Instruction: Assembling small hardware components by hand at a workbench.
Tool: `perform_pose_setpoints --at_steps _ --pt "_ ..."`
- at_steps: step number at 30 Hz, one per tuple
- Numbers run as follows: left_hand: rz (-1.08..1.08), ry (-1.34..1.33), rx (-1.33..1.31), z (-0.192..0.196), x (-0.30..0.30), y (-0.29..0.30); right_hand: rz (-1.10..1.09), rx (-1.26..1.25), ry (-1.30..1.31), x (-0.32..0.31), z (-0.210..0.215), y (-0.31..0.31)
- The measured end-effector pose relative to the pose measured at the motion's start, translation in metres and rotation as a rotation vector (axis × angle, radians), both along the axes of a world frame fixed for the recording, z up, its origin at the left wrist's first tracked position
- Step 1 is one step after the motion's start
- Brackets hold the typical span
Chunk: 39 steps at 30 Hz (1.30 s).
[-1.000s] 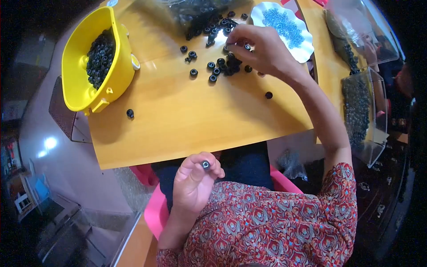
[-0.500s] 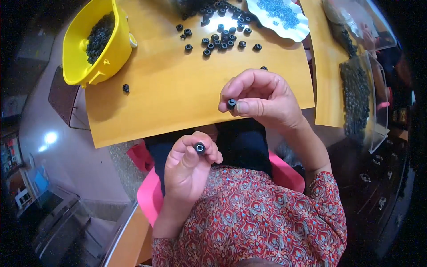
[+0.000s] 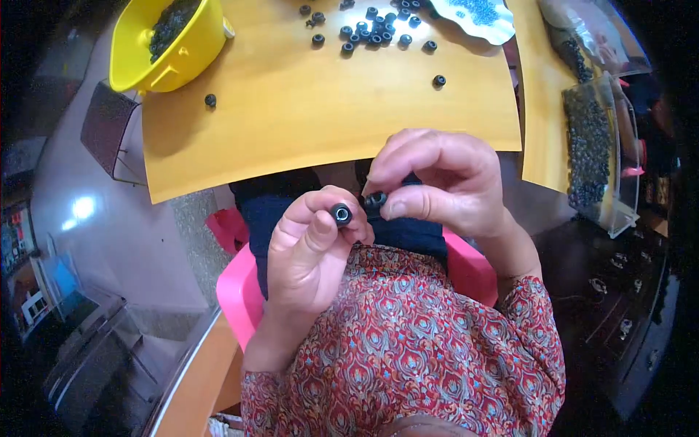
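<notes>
My left hand [image 3: 313, 251] pinches a small black ring-shaped part [image 3: 341, 213] between thumb and fingers, held close to my chest. Beside it, my right hand [image 3: 437, 182] grips a second small black part [image 3: 377, 199] at its fingertips, almost touching the left one. Both hands hover over my lap, in front of the near edge of the wooden table [image 3: 320, 124]. On the table's far side lies a loose cluster of several black parts [image 3: 371, 33].
A yellow bowl [image 3: 171, 47] holding black parts stands at the table's far left; a lone part [image 3: 210, 100] lies near it, another [image 3: 439, 80] toward the right. A white scalloped dish [image 3: 473, 14] sits at the back. A clear tray of dark parts [image 3: 593, 146] is on the right. I sit on a pink stool [image 3: 240, 284].
My right hand came back from the pile on the table with a black part and now meets my left hand at my chest. The left hand rose slightly.
</notes>
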<state>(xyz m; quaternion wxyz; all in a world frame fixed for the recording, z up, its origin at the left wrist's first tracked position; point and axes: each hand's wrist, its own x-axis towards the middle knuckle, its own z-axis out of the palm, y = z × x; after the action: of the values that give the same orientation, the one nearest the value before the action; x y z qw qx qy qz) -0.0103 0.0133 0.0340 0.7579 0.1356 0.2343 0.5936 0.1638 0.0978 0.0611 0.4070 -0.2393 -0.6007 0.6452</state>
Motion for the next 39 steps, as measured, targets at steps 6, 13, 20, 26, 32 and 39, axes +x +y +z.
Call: perform_pose_setpoints --at_steps 6,13,20,26,32,39 --pt "0.037 0.033 -0.063 0.007 0.003 -0.002 -0.006 0.408 -0.097 -0.004 0.004 -0.005" --pt "0.031 0.082 -0.002 0.004 0.001 -0.001 -0.008 0.437 -0.151 -0.007 0.006 -0.004" --pt "0.04 0.123 0.001 0.003 -0.001 -0.001 -0.024 0.46 -0.211 -0.011 0.008 -0.005" --pt "0.008 0.289 -0.009 0.006 -0.009 -0.001 0.034 0.389 -0.3 -0.011 0.016 -0.002" --pt "-0.007 0.46 0.081 0.007 -0.014 0.003 0.169 0.268 -0.317 -0.008 0.017 0.01" --pt "-0.104 0.447 0.097 0.006 -0.022 0.007 0.271 0.244 -0.21 -0.009 0.011 0.018"
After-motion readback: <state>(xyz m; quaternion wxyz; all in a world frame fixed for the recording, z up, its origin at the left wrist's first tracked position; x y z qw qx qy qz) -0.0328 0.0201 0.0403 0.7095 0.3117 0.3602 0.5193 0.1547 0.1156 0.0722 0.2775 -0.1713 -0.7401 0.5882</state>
